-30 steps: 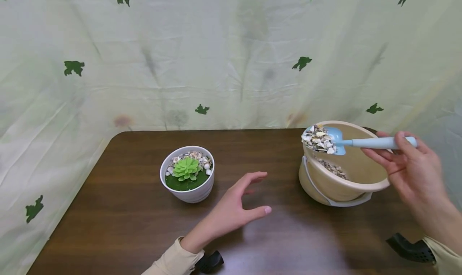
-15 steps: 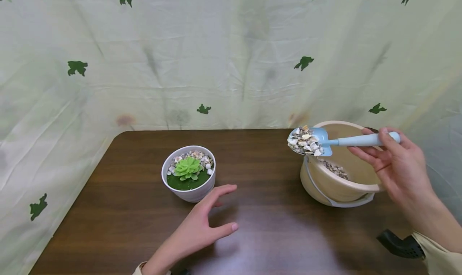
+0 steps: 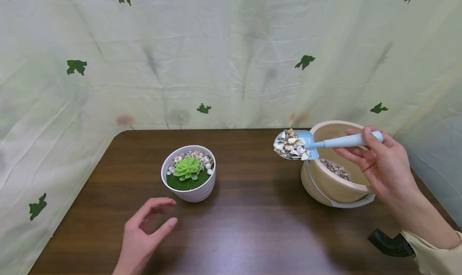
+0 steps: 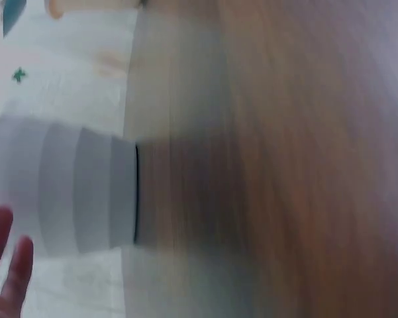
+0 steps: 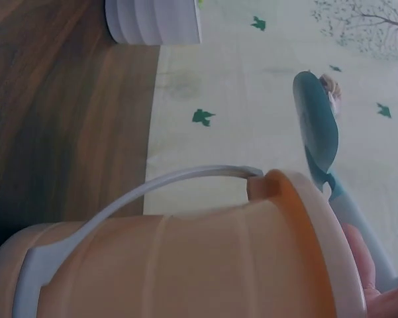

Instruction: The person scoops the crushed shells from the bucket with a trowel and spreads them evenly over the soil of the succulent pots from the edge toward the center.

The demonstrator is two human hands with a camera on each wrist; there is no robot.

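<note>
My right hand (image 3: 384,164) grips the handle of a light blue toy shovel (image 3: 341,142), its blade heaped with small pebbles and shell bits (image 3: 291,145). The blade juts past the left rim of a beige bucket (image 3: 325,187), which has more pebbles (image 3: 335,170) inside and a grey handle hanging down. In the right wrist view the shovel (image 5: 318,126) shows from the side, above the bucket's rim. My left hand (image 3: 144,231), fingers loosely bent and holding nothing, is in front of a white ribbed pot (image 3: 195,195) with a green succulent (image 3: 187,168), green base and pebbles.
Both containers stand on a dark brown wooden table (image 3: 245,227), the pot left of the middle and the bucket at the right. Behind the table hangs a pale curtain (image 3: 223,58) with green leaf prints. A black wrist mount (image 3: 391,243) sits at the right sleeve.
The right hand has carried the loaded shovel leftward, so the blade now reaches beyond the bucket. My left hand has moved left and nearer to me, from right of the pot to its front left.
</note>
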